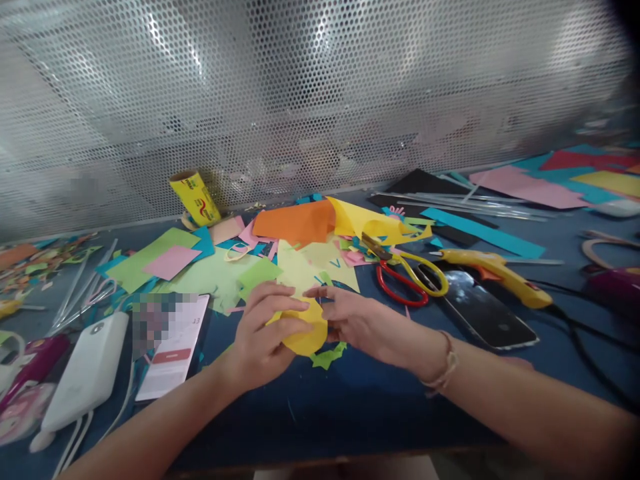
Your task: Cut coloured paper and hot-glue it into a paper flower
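Observation:
A piece of yellow paper [306, 337] with a rounded lower edge is held between both hands above the blue table. My left hand [267, 327] wraps its fingers over the paper's front from the left. From the right, my right hand [357, 320] grips the same piece with its fingers bent around the edge; some fingertips are hidden behind it. Under the hands lie green paper scraps [327, 357] and a pale yellow-green sheet [345, 272]. Scissors [405, 273] with one red and one yellow handle rest right of the sheet.
A yellow glue gun [500, 270] lies across a dark phone [487, 310] at right, its cord trailing. At left are a lit phone [175, 353] and a white power bank [90, 370]. Orange paper [295, 223] and a yellow tube [196, 199] stand near the perforated metal panel [280, 100].

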A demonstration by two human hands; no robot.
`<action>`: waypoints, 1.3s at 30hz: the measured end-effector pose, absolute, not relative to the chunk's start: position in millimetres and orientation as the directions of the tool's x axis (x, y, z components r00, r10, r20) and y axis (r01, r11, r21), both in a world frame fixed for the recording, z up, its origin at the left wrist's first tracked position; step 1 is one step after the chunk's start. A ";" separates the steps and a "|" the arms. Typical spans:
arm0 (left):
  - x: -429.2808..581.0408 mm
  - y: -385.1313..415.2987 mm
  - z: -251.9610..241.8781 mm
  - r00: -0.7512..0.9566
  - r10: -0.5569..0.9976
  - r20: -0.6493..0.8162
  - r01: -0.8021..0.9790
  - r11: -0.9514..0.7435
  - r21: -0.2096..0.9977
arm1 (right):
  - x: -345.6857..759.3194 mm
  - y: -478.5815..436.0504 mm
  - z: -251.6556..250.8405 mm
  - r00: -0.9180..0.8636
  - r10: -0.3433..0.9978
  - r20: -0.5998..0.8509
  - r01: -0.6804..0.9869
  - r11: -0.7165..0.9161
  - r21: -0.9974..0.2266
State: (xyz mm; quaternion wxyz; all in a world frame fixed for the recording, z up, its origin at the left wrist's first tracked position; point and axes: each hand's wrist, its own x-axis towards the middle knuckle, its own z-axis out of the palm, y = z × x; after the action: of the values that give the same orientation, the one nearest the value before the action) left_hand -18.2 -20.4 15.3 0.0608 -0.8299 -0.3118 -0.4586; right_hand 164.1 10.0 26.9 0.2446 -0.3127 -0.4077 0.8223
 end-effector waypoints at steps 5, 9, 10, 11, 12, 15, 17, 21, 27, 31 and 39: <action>-17.2 -21.1 13.8 0.397 0.488 0.777 0.610 -0.773 0.174 | 172.8 18.6 29.7 -0.526 0.825 -0.208 0.006 -0.241 -0.970; -15.9 -20.3 11.2 0.420 0.473 0.775 0.592 -0.790 0.161 | 180.8 28.7 29.9 -0.551 0.829 -0.099 0.168 -0.006 -0.986; -15.6 -20.5 10.5 0.428 0.471 0.771 0.584 -0.795 0.161 | 181.8 30.4 29.0 -0.559 0.825 -0.086 0.199 0.033 -0.979; -15.5 -21.1 9.7 0.435 0.470 0.768 0.579 -0.799 0.161 | 182.3 31.6 27.9 -0.566 0.821 -0.077 0.222 0.062 -0.973; -15.5 -21.9 9.0 0.442 0.471 0.763 0.576 -0.801 0.161 | 182.4 32.2 26.6 -0.571 0.818 -0.068 0.236 0.084 -0.968; -16.0 -25.9 7.6 0.476 0.471 0.743 0.566 -0.810 0.152 | 182.2 31.4 23.7 -0.579 0.814 -0.031 0.242 0.136 -0.961; -16.1 -28.6 7.3 0.493 0.466 0.735 0.561 -0.816 0.141 | 182.4 29.3 23.4 -0.579 0.815 0.002 0.238 0.172 -0.956; -15.6 -31.4 7.5 0.500 0.469 0.728 0.563 -0.815 0.138 | 183.6 24.6 27.1 -0.577 0.816 0.041 0.270 0.237 -0.933; -16.8 -30.0 6.7 0.524 0.476 0.707 0.570 -0.812 0.125 | 182.1 20.0 32.7 -0.577 0.813 0.073 0.332 0.315 -0.889; -15.5 -29.2 6.7 0.521 0.472 0.711 0.577 -0.809 0.115 | 182.0 19.3 31.7 -0.582 0.810 0.068 0.342 0.320 -0.884; -12.1 -30.2 7.5 0.500 0.463 0.732 0.561 -0.817 0.133 | 181.3 19.0 27.5 -0.581 0.805 0.117 0.350 0.377 -0.857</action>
State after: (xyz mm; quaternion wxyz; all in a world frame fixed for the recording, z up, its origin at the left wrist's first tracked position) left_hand -12.1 -30.2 7.5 0.0608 -0.8640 -0.2961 -0.4027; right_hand 181.3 19.0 27.5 0.2715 -0.3685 -0.7842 0.4191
